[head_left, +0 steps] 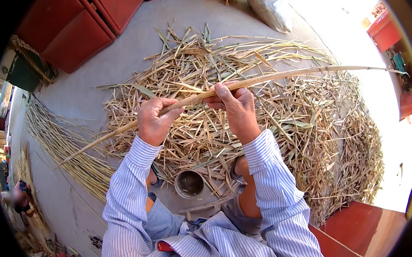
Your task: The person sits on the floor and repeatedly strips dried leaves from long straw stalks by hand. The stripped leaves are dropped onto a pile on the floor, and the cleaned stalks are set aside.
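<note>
A long, pale reed stalk [292, 74] slants across my view, its thin tip at the far right and its other end at the lower left. My left hand [155, 120] is closed around it left of centre, thumb lying along the stalk. A small glint shows at the outer side of this hand; I cannot make out what it is. Farther up the stalk, my right hand [237, 109] pinches it between thumb and fingers. Below both hands spreads a heap of dry leaf sheaths and stalk scraps [303, 138].
A bundle of thin stalks [65, 142] lies on the floor at left. Between my feet stands a round metal bowl [189, 184]. Red cabinets [76, 24] are at the far left, a pale sack [270, 11] at the back, a red panel [349, 236] at lower right. A person [21, 198] appears at the left rim.
</note>
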The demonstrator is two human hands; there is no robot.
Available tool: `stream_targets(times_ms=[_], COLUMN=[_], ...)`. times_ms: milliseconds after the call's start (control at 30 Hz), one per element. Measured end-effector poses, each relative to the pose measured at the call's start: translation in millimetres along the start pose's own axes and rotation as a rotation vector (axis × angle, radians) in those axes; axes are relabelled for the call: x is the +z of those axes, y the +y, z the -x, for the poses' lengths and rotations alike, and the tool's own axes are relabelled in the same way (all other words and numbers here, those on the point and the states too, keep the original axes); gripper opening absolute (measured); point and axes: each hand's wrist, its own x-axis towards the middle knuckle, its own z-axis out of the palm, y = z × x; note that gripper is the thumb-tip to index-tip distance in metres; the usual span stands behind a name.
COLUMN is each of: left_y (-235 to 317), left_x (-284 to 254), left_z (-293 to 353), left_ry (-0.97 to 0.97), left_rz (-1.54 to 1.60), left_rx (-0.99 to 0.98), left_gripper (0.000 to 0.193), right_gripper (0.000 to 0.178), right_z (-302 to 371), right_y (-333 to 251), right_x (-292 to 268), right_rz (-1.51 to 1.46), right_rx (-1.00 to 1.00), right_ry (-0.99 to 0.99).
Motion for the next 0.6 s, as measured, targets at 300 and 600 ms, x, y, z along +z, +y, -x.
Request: stream_targets(times_ms=[300, 600], left_y=[-14, -50], left_x=[-10, -95], left_z=[5, -25], left_ry=[0.143, 0.292], left_rz=[0.314, 1.180], left_rx=[-0.281, -0.323], left_gripper=[0.021, 0.019], right_gripper=[0.029, 0.028], right_z=[-15, -31], right_y=[18, 14], right_x=[-3, -28], right_rz=[0.136, 0.048], right_rx=[0.060, 0.080], right_ry=[0.020, 0.170])
